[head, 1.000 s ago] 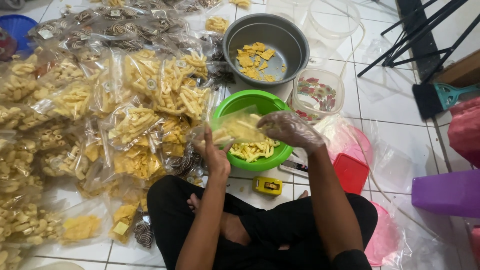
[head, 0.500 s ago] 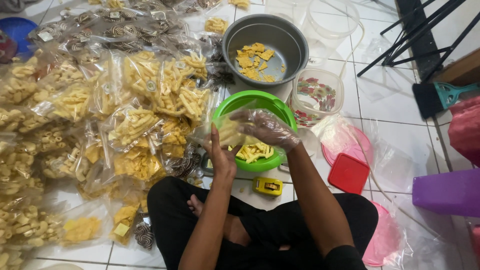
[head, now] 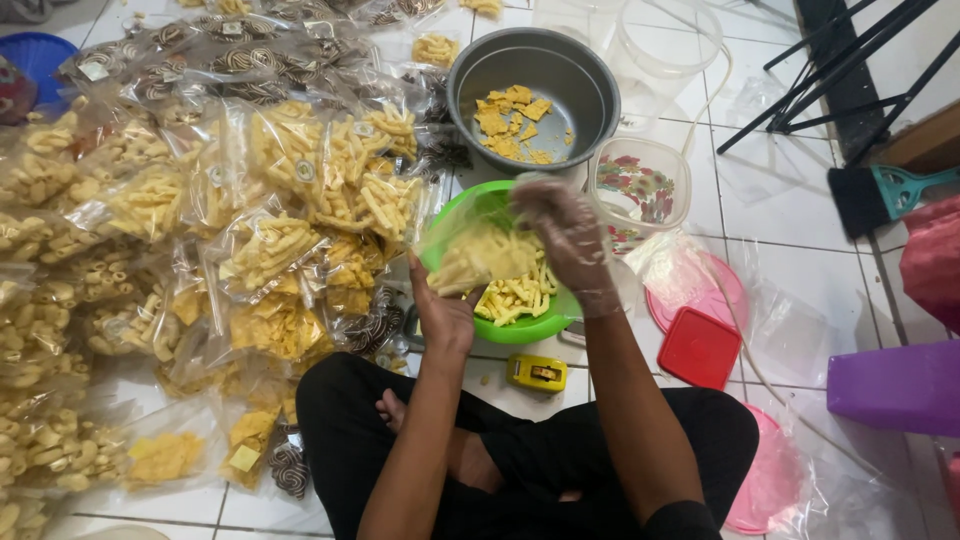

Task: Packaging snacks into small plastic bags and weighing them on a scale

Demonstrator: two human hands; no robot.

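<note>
A pile of filled snack bags [head: 200,230] covered the tiled floor [head: 800,250] on the left, its right edge pressing close against the green bowl [head: 520,325] and leaving almost no bare tile between them. The left hand [head: 440,315] had its grip clamped on the lower edge of a clear plastic bag [head: 480,250] partly filled with yellow stick snacks, held tilted over the bowl's left rim. The right hand [head: 565,235], in a thin clear glove, was at the bag's mouth above the bowl; whether its grip was apart or together could not be told. Beyond the bowl sat a grey pot [head: 590,95] with a few chips. Just before the bowl lay a small yellow device [head: 536,373]. To the right, a patterned tub [head: 640,185], a red lid [head: 698,348] and a purple stool [head: 895,385] stood apart, with open tiles between them.
</note>
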